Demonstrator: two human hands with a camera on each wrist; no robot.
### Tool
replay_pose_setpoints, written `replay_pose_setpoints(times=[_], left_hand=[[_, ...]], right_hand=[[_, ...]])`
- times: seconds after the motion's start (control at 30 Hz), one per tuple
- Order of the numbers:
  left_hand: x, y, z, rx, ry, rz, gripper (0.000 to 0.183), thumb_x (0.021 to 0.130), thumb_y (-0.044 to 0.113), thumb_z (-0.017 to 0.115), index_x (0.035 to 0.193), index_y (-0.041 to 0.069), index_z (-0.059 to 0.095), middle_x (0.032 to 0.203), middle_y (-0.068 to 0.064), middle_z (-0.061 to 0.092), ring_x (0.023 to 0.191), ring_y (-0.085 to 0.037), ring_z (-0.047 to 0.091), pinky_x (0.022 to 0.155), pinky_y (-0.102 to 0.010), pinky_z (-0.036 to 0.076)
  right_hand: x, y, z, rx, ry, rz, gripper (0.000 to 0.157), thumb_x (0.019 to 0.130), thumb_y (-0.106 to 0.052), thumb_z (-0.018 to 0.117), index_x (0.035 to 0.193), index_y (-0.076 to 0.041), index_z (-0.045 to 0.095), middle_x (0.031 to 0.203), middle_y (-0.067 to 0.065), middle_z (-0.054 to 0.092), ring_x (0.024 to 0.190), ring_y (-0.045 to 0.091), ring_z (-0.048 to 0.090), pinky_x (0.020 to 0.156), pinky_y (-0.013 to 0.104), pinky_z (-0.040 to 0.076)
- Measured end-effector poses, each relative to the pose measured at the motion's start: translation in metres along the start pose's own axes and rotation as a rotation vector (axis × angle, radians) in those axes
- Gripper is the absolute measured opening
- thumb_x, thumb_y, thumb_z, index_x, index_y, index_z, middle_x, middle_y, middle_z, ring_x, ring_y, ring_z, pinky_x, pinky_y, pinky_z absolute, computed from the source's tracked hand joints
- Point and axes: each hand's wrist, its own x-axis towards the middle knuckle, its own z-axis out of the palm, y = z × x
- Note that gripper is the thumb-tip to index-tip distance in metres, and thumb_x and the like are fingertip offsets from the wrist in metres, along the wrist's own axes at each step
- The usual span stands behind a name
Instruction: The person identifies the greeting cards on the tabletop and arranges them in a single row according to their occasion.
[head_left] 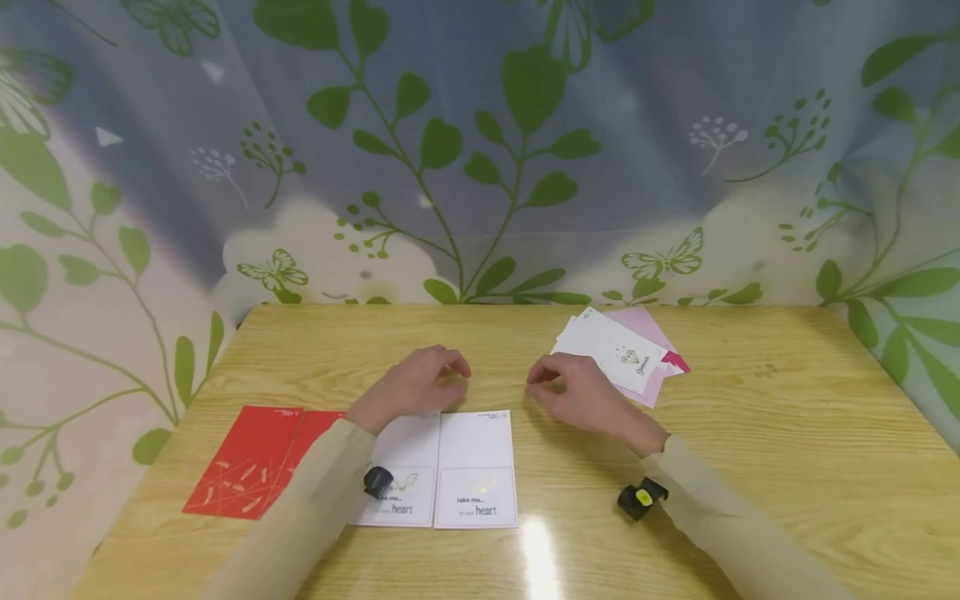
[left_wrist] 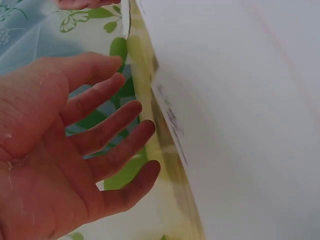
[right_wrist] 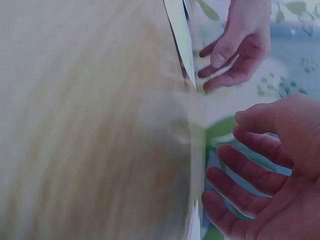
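On grained wooden table point(head_left: 757, 417) | flat rectangular white cards point(head_left: 476, 450) | left fingers point(left_wrist: 122, 152), right fingers point(right_wrist: 250, 169) released, gently curved

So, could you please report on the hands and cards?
Left hand, right hand: empty, fingers relaxed. Red cards and white cards in a row; card pile near right hand. Left sleeve partly hides row.

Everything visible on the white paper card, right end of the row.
The white, rectangular, paper-looking card lies flat on the wooden table. Far part: mostly bare, tiny print at the edge. Near part: thin pinkish frame, faint gold motif, "take me..." and "heart". Another white card sits close on its left; edge contact unclear. The left hand isn't gripping it.
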Motion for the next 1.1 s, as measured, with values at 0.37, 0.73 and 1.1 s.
replay_pose_setpoints(times=[0.37,0.73,1.1], left_hand=[[0.055,0.034,0.01,-0.167,0.061,-0.074,0.029,0.099,0.026,0.064,0.124,0.01,0.067,0.117,-0.005,0.071,0.11,-0.021,0.066,0.095,-0.039,0.054],[0.109,0.064,0.031,-0.178,0.057,-0.143,0.032,0.097,0.03,0.064,0.123,0.011,0.067,0.118,-0.005,0.071,0.105,-0.021,0.066,0.088,-0.035,0.053],[0.133,0.084,0.05,0.018,0.047,-0.26,0.037,0.095,0.048,0.064,0.107,0.013,0.069,0.125,-0.004,0.065,0.097,-0.017,0.059,0.08,-0.036,0.051]], right_hand=[[-0.004,0.048,-0.045,-0.079,0.167,0.091,0.013,0.096,-0.017,0.067,0.103,-0.007,0.072,0.106,0.014,0.076,0.106,0.036,0.07,0.091,0.053,0.053],[0.0,0.083,-0.081,-0.131,0.099,0.204,0.033,0.098,-0.019,0.065,0.121,0.004,0.063,0.125,0.03,0.065,0.117,0.047,0.06,0.099,0.06,0.048],[0.021,0.1,-0.085,-0.132,0.011,0.28,0.045,0.095,-0.02,0.07,0.131,0.003,0.059,0.13,0.03,0.061,0.117,0.045,0.059,0.098,0.058,0.05]])
